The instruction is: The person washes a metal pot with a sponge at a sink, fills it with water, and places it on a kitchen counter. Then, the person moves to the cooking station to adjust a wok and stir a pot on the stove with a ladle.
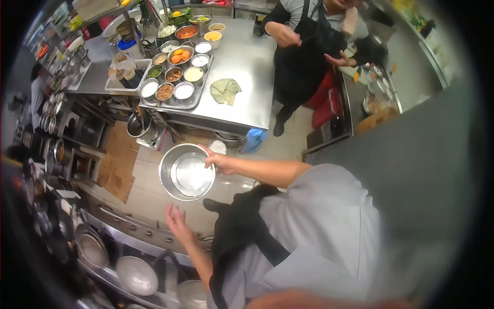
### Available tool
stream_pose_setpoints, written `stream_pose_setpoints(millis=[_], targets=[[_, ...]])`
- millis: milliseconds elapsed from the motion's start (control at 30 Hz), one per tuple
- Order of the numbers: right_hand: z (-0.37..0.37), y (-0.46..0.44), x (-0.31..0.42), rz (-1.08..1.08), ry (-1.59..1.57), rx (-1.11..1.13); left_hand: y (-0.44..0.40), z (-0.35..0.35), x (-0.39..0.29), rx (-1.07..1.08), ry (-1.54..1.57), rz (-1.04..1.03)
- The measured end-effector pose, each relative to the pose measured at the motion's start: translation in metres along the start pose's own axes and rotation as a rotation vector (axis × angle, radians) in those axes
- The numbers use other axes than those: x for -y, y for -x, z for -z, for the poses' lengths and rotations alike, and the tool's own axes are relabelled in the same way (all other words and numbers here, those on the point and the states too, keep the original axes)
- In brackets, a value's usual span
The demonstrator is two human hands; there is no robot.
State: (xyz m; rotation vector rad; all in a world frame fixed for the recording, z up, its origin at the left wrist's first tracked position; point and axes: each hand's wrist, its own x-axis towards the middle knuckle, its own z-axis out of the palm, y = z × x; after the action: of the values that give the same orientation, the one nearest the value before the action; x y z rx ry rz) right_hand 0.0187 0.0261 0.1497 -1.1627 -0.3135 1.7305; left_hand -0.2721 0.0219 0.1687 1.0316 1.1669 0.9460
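A deep, round metal pot (180, 175) is tilted so its shiny inside faces up toward me. My right hand (218, 159) grips its rim, thumb over the edge; the other fingers are partly hidden behind the wall. Below the pot, my left hand (177, 221) is open with fingers apart, touching nothing. Both hands are over the tiled floor between the steel worktable (247, 56) and the cooking range. Just past my right hand, a small white round item (218, 147) shows low beside the table.
A tray (193, 103) of several filled metal containers stands on the worktable, beside a crumpled cloth (225, 91). A blue cloth (254, 140) hangs at its corner. A co-worker in a black apron (296, 77) stands beyond. Woks (136, 275) line the range. Cardboard (116, 162) covers some floor.
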Motion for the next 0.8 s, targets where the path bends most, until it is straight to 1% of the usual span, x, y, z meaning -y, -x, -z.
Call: stream_pose_setpoints(millis=[67, 200, 333, 400, 467, 533, 567, 600, 633, 667, 733, 767, 800], targets=[[-0.012, -0.022, 0.010, 0.037, 0.071, -0.055, -0.040, 0.011, -0.012, 0.070, -0.068, 0.009], [-0.038, -0.088, 0.013, 0.108, -0.016, -0.005, -0.130, 0.045, -0.039, 0.140, -0.092, -0.016], [-0.082, -0.133, 0.039, 0.139, -0.008, -0.065, -0.211, 0.068, -0.072, 0.196, -0.144, -0.054], [-0.097, -0.167, 0.052, 0.151, 0.004, -0.042, -0.261, 0.081, -0.083, 0.228, -0.151, -0.098], [-0.104, -0.210, 0.058, 0.228, 0.015, 0.001, -0.302, 0.087, -0.103, 0.241, -0.172, -0.095], [-0.118, -0.243, 0.072, 0.238, 0.016, -0.009, -0.344, 0.101, -0.108, 0.296, -0.114, -0.075], [-0.125, -0.260, 0.078, 0.252, 0.035, 0.017, -0.363, 0.108, -0.110, 0.262, -0.152, -0.076], [-0.132, -0.273, 0.089, 0.264, 0.057, 0.041, -0.387, 0.111, -0.112, 0.281, -0.159, -0.071], [-0.166, -0.244, 0.128, 0.164, -0.050, 0.018, -0.408, 0.117, -0.111, 0.278, -0.140, -0.067], [-0.170, -0.263, 0.129, 0.159, -0.069, 0.007, -0.426, 0.126, -0.112, 0.271, -0.129, -0.058], [-0.182, -0.301, 0.146, 0.215, 0.008, 0.075, -0.452, 0.120, -0.140, 0.298, -0.080, -0.010], [-0.191, -0.309, 0.155, 0.281, 0.100, 0.046, -0.467, 0.121, -0.147, 0.286, -0.109, -0.030], [-0.199, -0.324, 0.159, 0.271, 0.079, 0.043, -0.478, 0.131, -0.155, 0.267, -0.151, -0.041]])
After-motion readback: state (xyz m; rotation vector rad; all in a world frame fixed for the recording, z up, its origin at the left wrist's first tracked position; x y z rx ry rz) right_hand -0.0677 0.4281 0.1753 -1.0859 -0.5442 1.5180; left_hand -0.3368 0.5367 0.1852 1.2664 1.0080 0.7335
